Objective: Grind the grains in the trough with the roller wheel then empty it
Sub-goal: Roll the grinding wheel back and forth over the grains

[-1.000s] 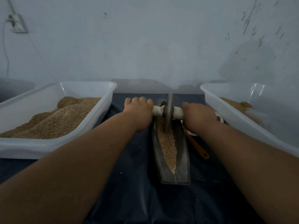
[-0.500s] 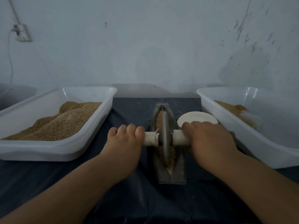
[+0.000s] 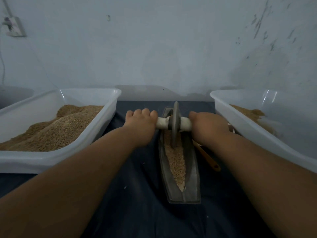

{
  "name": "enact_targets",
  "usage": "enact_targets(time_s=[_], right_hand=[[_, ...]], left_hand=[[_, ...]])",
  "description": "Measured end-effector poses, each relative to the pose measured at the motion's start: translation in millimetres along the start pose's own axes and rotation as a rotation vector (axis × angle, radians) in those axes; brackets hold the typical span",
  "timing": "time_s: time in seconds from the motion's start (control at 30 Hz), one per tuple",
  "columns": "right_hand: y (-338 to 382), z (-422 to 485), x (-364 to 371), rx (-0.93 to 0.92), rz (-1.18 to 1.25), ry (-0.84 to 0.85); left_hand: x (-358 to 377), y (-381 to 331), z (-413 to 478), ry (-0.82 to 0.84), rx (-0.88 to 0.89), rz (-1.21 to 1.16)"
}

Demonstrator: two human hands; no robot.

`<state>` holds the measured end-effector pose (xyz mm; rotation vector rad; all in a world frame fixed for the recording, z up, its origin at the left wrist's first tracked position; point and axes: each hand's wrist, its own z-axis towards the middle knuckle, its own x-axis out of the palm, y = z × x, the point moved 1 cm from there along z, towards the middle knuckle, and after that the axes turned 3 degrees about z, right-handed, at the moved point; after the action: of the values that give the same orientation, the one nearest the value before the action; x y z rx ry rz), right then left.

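A heaped tub [image 3: 96, 133] is set left of the trough [image 3: 195, 182], a sparser tub [image 3: 257, 133] right of it, likely for supply and emptying. At the trough's far end the roller wheel [image 3: 175, 127] is held upright in the grains [image 3: 175, 160], its axle gripped by the curled left hand [image 3: 140, 125] and right hand [image 3: 209, 126]. A wooden spoon [image 3: 208, 158] lies just right of the trough, outside the wheel's path.

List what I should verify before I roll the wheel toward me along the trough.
1. Left grip holds the axle: ok.
2. Right grip holds the axle: ok.
3. Wheel stands upright in the trough: ok.
4. Grains lie in the wheel's path: ok.
5. Spoon is apart from the trough: cannot tell.
6. Grains are fine enough to empty: cannot tell.
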<state>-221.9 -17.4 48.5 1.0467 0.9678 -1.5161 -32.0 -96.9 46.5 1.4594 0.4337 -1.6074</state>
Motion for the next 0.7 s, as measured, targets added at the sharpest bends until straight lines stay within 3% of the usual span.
enact_targets(time_s=[0.23, 0.47, 0.7], right_hand=[[4, 0, 0, 0.01, -0.038, -0.007], [12, -54, -10, -0.068, -0.093, -0.102], [11, -89, -17, -0.094, -0.081, -0.106]], left_hand=[[5, 3, -1, 0.019, -0.004, -0.048], [0, -12, -68, -0.115, 0.019, 0.102], [-15, -10, -94, -0.13, 0.079, 0.063]])
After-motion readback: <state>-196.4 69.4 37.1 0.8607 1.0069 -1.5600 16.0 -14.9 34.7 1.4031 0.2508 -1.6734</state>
